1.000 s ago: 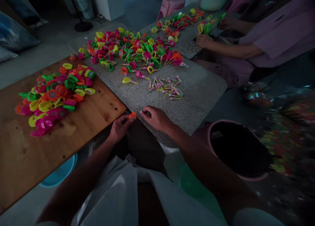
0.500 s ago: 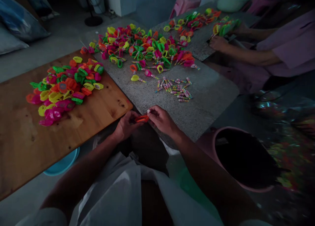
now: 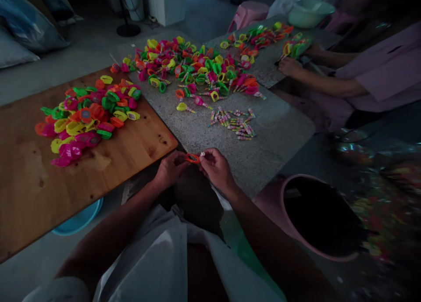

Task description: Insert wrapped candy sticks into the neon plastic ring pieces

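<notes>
Just above my lap, my left hand (image 3: 170,169) pinches an orange plastic toy watch (image 3: 192,158), its band bent into a loop. My right hand (image 3: 217,169) is closed at the watch's other side, with the white end of a small printed stick (image 3: 202,154) showing above the thumb. Most of that stick is hidden by the fingers. Beyond my hands, a loose group of small printed sticks (image 3: 233,122) lies on the grey tabletop (image 3: 210,137). Further back is a heap of coloured toy watches (image 3: 194,65), some with sticks attached.
At left, a wooden board (image 3: 26,170) carries another pile of toy watches (image 3: 87,113). A co-worker's hand (image 3: 289,67) handles watches at the far right. A pink bin (image 3: 286,214) stands right of my legs, a blue basin (image 3: 79,218) below the board. Filled plastic bags (image 3: 388,197) lie at right.
The orange watch has turned so its loop opening shows more. Both hands stay close together on it, and the view has shifted slightly.
</notes>
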Demonstrator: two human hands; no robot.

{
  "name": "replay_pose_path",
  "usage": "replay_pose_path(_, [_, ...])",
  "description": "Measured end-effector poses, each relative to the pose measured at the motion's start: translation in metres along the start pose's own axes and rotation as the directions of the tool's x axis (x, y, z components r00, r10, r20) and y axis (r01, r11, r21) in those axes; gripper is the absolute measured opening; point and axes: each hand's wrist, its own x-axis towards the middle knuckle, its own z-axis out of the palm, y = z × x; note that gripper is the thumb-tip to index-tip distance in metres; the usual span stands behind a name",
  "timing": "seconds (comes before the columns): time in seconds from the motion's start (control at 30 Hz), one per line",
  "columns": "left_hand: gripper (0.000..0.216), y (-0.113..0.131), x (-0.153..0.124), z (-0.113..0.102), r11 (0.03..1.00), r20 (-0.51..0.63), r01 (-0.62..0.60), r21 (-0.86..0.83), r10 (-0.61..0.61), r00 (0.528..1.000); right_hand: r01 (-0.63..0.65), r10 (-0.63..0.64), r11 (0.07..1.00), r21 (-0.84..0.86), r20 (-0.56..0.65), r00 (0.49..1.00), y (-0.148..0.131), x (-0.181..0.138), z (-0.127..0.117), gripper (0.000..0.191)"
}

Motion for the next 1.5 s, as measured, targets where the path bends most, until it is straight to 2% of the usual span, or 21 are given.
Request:
replay_pose_path(0.1, [0.035, 0.004, -0.004, 0.002, 0.994, 0.071, 0.074, -0.083, -0.068, 0.995, 0.074, -0.079, 0.991, -0.111, -0.043, 0.996, 0.003, -0.005, 0.005, 0.035])
replay_pose_path(0.2, [0.039, 0.004, -0.005, 0.004, 0.998, 0.043, 0.036, -0.059, -0.034, 0.999, 0.169, -0.179, 0.958, -0.232, -0.021, 0.984, 0.003, -0.012, 0.01, 0.026])
replay_pose_path(0.33, [0.032, -0.006, 0.0, 0.003, 0.996, -0.077, -0.044, 0.081, 0.05, 0.996, 0.174, -0.164, 0.953, -0.246, 0.064, 0.984, 0.0, -0.017, 0.012, 0.022])
replay_pose_path(0.43, [0.02, -0.012, 0.004, -0.004, 0.962, -0.076, -0.133, 0.238, 0.155, 0.985, 0.154, -0.131, 0.962, -0.228, 0.111, 0.985, -0.002, -0.015, 0.003, 0.02])
replay_pose_path(0.5, [0.016, -0.012, 0.007, -0.01, 0.887, -0.041, -0.222, 0.404, 0.26, 0.965, 0.164, -0.144, 0.946, -0.279, 0.093, 0.985, -0.001, -0.008, -0.007, 0.019])
replay_pose_path(0.57, [0.02, -0.012, 0.01, -0.015, 0.764, 0.005, -0.28, 0.582, 0.341, 0.94, 0.198, -0.184, 0.888, -0.416, 0.074, 0.98, 0.001, 0.001, -0.019, 0.017])
replay_pose_path(0.63, [0.024, -0.011, 0.013, -0.018, 0.655, 0.048, -0.298, 0.694, 0.37, 0.928, 0.25, -0.235, 0.777, -0.577, 0.103, 0.967, 0.003, 0.011, -0.03, 0.016])
replay_pose_path(0.77, [0.021, -0.01, 0.019, -0.017, 0.548, 0.178, -0.358, 0.755, 0.355, 0.918, 0.378, -0.28, 0.563, -0.735, 0.261, 0.924, 0.004, 0.025, -0.041, 0.018])
replay_pose_path(0.87, [0.023, -0.008, 0.02, -0.015, 0.491, 0.22, -0.372, 0.788, 0.34, 0.914, 0.44, -0.273, 0.5, -0.746, 0.347, 0.898, 0.002, 0.031, -0.04, 0.02])
replay_pose_path(1.0, [0.027, -0.007, 0.018, -0.012, 0.426, 0.235, -0.374, 0.824, 0.343, 0.909, 0.524, -0.275, 0.479, -0.704, 0.446, 0.852, 0.0, 0.035, -0.035, 0.024])
replay_pose_path(1.07, [0.028, -0.009, 0.018, -0.011, 0.426, 0.231, -0.379, 0.822, 0.36, 0.904, 0.546, -0.268, 0.488, -0.68, 0.479, 0.836, 0.0, 0.036, -0.034, 0.026])
replay_pose_path(1.13, [0.03, -0.012, 0.018, -0.01, 0.467, 0.223, -0.392, 0.793, 0.376, 0.899, 0.549, -0.268, 0.514, -0.659, 0.485, 0.832, 0.002, 0.035, -0.035, 0.027])
replay_pose_path(1.23, [0.029, -0.013, 0.019, -0.009, 0.585, 0.188, -0.386, 0.713, 0.372, 0.909, 0.538, -0.284, 0.565, -0.626, 0.465, 0.838, 0.005, 0.03, -0.037, 0.03])
replay_pose_path(1.33, [0.025, -0.006, 0.022, -0.005, 0.694, 0.101, -0.304, 0.653, 0.318, 0.943, 0.5, -0.28, 0.617, -0.608, 0.424, 0.861, 0.01, 0.028, -0.039, 0.031])
replay_pose_path(1.4, [0.027, 0.0, 0.025, -0.001, 0.709, 0.081, -0.26, 0.656, 0.276, 0.958, 0.48, -0.278, 0.637, -0.603, 0.402, 0.873, 0.012, 0.029, -0.04, 0.031])
replay_pose_path(1.5, [0.03, 0.009, 0.028, 0.004, 0.668, 0.085, -0.229, 0.708, 0.241, 0.967, 0.484, -0.291, 0.645, -0.592, 0.396, 0.871, 0.013, 0.033, -0.04, 0.033])
